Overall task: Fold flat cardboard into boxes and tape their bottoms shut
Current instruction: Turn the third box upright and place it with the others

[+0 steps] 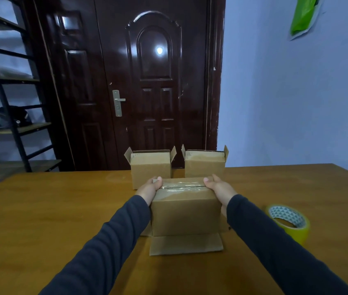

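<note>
A brown cardboard box (184, 211) stands upside down on the wooden table (62, 209), its bottom flaps facing up and closed under a strip of clear tape. Its open top flaps splay out flat on the table. My left hand (149, 189) grips the box's left side with the thumb on top. My right hand (220, 190) grips the right side the same way. Behind it stand two more folded boxes, one at the left (150, 169) and one at the right (204, 163), both with flaps up. A yellow tape roll (288, 222) lies to the right.
A dark wooden door (154, 81) is beyond the table's far edge. A black metal shelf rack (5, 99) stands at the left. A pale blue wall with a green bag (303, 15) hanging on it is at the right.
</note>
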### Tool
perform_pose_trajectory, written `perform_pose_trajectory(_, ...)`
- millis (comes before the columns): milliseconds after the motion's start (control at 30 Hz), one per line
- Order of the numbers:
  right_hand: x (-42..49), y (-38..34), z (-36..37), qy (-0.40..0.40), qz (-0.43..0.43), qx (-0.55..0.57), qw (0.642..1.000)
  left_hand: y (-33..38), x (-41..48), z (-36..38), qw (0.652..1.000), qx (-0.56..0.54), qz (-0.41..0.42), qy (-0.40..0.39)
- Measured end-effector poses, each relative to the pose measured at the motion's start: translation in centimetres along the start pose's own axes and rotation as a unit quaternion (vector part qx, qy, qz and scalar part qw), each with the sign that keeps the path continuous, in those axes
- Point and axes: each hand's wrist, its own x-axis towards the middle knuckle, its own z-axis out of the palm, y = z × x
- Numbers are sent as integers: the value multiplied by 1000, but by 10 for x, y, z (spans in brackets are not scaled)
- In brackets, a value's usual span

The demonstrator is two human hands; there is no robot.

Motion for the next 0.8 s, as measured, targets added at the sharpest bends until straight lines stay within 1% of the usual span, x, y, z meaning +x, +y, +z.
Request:
perform_pose_trajectory(100,-3,-8,1,2,30,-50,998,-8,4,0,1000,-30,3,5)
perform_pose_trajectory(167,-11,-18,-1,-1,57,-113,992,10,-18,3,1000,-16,-2,17)
perform_pose_trajectory(233,-23,-29,-3,-11,70,-179,981,20,-27,5,999,6,-27,27)
perform_pose_trajectory(300,-36,-39,-2,-12,76,-229,970,27,-31,5,997,30,-55,37)
perform_pose_trajectory(400,-46,-50,-3,-10,64,-296,953,44,-41,-3,994,16,-99,41)
perform_pose_trajectory(433,-48,-54,-6,-14,58,-307,950,50,-43,-7,994,22,-99,50)
perform_pose_trajectory(467,-49,-57,-10,-19,57,-295,954,56,-45,-13,993,28,-99,50)
perform_pose_trajectory(533,-51,-66,-21,-7,49,-224,973,66,-47,-27,992,13,-109,56)
perform_pose_trajectory(600,-53,-75,-34,15,10,-151,988,77,-52,-42,993,-21,-98,63)
perform_pose_trajectory(667,-61,-87,-45,28,-49,-87,995,87,-54,-54,995,-66,-62,37)
perform_pose_trajectory(733,-69,-97,-52,35,-91,-16,995,98,-62,-61,992,-126,-16,4)
perform_pose_trajectory(800,-75,-97,-53,38,-114,13,993,101,-71,-64,982,-185,31,6)
